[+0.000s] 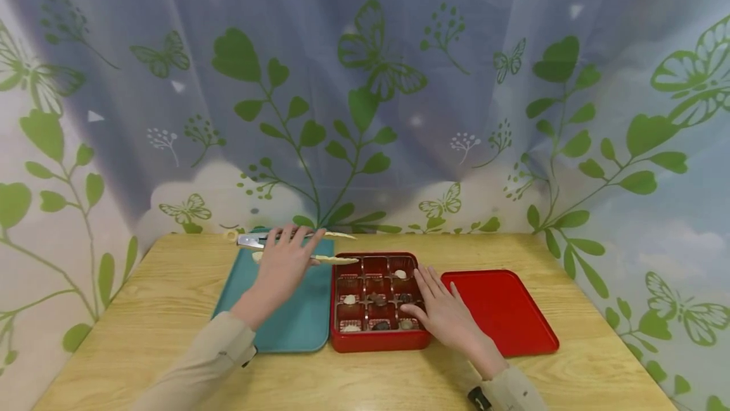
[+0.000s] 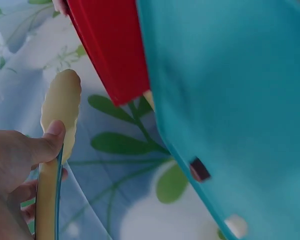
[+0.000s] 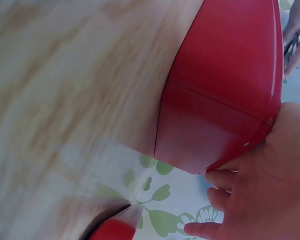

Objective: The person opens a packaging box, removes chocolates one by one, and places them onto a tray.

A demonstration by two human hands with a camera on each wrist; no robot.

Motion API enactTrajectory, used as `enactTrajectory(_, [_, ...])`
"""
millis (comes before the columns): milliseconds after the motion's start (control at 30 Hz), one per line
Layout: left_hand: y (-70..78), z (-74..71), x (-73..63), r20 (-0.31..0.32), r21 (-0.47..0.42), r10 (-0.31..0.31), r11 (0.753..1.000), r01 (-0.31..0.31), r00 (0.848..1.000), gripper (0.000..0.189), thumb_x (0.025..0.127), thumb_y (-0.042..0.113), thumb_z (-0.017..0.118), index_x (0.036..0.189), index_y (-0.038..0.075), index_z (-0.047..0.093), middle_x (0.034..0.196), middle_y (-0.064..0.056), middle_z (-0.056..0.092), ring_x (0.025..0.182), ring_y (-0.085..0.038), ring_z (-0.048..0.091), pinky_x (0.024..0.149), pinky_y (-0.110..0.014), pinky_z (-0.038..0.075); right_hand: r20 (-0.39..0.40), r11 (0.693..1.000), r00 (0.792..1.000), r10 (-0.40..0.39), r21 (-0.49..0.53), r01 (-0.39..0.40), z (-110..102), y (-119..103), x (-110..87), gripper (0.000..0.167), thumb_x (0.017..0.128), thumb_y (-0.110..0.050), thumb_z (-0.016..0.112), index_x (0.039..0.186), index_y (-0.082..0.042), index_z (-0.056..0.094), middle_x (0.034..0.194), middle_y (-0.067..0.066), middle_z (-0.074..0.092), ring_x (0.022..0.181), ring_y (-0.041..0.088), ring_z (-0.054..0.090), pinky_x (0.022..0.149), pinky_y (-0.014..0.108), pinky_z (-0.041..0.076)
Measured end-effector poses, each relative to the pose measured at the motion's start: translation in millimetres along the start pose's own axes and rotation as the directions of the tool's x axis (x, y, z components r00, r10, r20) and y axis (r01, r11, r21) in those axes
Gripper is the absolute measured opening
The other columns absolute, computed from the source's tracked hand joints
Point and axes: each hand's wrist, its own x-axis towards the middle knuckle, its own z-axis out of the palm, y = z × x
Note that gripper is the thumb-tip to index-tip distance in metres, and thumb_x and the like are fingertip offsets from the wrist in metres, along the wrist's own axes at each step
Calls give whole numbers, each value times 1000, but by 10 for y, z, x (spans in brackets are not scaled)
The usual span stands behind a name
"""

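My left hand grips a pair of tongs with cream scalloped tips and a metal handle end. The two arms of the tongs stand apart with nothing between them, tips pointing right near the box's back left corner. In the left wrist view the thumb presses along one arm of the tongs. My right hand rests with straight fingers along the right rim of a red box. Inside the box is a divided insert holding several chocolates, white ones and dark ones.
Left of the box lies a teal tray. On it the left wrist view shows a dark chocolate and a white one near one edge. A red lid lies to the right. A patterned curtain hangs behind the wooden table.
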Motion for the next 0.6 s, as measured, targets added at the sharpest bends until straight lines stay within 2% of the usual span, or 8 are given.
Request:
enactTrajectory(100, [113, 7, 118, -4, -12, 38, 999, -38, 999, 62, 87, 39, 77, 143, 22, 58, 126, -6, 62, 118, -30, 53, 97, -49, 45, 4, 1000, 1000, 3, 5, -3, 2, 1, -5, 85, 102, -54, 51, 162, -4, 20, 168, 15, 14, 155, 35, 11, 121, 65, 12])
enactTrajectory(300, [338, -16, 360, 56, -56, 111, 993, -108, 992, 55, 92, 18, 75, 144, 21, 57, 131, -7, 59, 123, -30, 51, 105, -50, 41, 1, 1000, 1000, -1, -2, 1, -2, 9, -12, 85, 101, -56, 50, 162, -4, 19, 168, 15, 14, 155, 35, 11, 121, 65, 12])
enactTrajectory(400, [450, -5, 469, 77, -14, 156, 988, -155, 985, 55, 93, 12, 73, 144, 23, 57, 131, -5, 58, 123, -29, 50, 108, -48, 40, 2, 1000, 1000, 0, 0, 0, -8, 11, -13, 86, 101, -57, 49, 162, -4, 19, 168, 15, 13, 155, 35, 11, 121, 65, 12])
enactTrajectory(600, [681, 4, 674, 72, 104, 247, 962, -254, 966, 49, 95, 16, 73, 141, 27, 59, 129, 0, 60, 124, -23, 51, 113, -43, 38, -2, 1000, 1000, 6, 4, -6, -13, 10, -8, 85, 101, -57, 49, 162, -4, 21, 168, 15, 14, 155, 35, 12, 120, 65, 14])
